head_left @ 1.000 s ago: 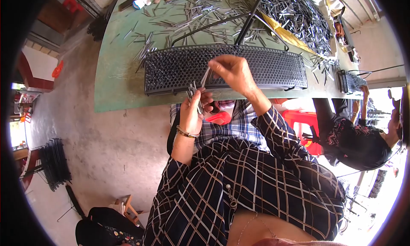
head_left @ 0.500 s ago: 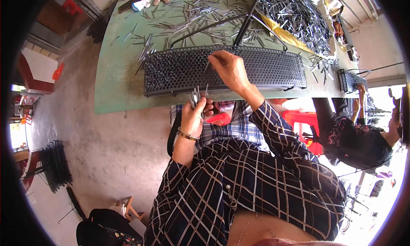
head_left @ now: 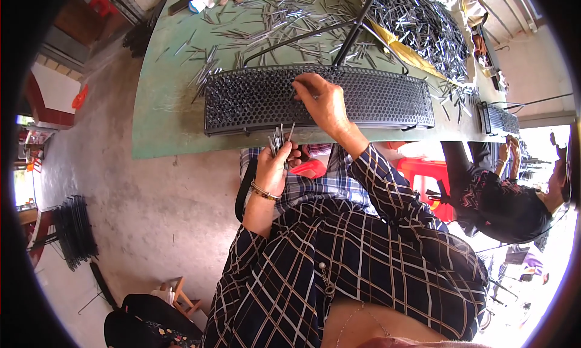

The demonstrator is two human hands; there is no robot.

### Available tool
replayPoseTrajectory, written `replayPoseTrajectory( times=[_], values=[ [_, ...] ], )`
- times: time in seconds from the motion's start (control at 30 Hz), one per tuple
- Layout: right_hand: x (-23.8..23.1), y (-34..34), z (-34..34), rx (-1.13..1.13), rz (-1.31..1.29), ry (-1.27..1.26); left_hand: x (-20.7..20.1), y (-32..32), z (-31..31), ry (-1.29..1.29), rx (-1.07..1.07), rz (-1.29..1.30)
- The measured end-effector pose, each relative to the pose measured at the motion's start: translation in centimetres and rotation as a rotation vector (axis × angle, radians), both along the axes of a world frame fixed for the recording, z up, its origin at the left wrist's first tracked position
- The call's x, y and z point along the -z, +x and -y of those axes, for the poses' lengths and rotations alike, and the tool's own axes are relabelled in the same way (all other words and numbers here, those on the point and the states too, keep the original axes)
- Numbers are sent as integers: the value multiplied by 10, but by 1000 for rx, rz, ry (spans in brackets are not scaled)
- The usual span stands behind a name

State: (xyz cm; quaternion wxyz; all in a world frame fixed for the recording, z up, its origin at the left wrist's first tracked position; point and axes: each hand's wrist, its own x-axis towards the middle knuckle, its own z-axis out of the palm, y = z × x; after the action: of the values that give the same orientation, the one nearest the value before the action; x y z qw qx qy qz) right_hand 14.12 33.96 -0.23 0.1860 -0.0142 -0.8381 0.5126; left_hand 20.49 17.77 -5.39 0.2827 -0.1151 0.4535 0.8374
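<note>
While pinching rods in left hand by black rack…
Got right hand over it, can't tell if pinching.

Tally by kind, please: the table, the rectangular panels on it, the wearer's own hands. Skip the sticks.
Green flat-topped table: 1
Black rectangular panels, near one perforated: 2
Bare hands, left hand and right hand: 2
Total: 5, without the slim grey metal sticks

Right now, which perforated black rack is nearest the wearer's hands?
The long rack at upper centre, with the right hand over it. The other rack is far right, near a co-worker's hands.
</note>
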Motion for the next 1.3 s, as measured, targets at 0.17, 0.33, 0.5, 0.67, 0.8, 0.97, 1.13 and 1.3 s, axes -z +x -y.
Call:
replayPoseTrajectory(
  times=[0.17,0.33,0.5,0.67,0.8,0.97,1.13,1.3],
  values=[
    [2,-2,-6,-17,-85,174,3,1,-3,39,-2,6],
    [5,-1,-6,-36,-127,263,3,0,0,80,5,39],
    [6,0,-6,-102,-162,292,3,2,0,48,22,36],
    [4,-2,-8,-120,-142,300,4,2,1,22,27,37],
    [5,-3,-9,-200,-217,366,3,2,-1,39,20,46],
    [7,0,-7,-182,-195,370,1,1,0,29,25,44],
    [9,0,-8,-90,-117,280,7,0,-2,66,-4,50],
    [11,-1,-9,-39,-212,429,11,0,-6,31,-60,48]
  ],
)
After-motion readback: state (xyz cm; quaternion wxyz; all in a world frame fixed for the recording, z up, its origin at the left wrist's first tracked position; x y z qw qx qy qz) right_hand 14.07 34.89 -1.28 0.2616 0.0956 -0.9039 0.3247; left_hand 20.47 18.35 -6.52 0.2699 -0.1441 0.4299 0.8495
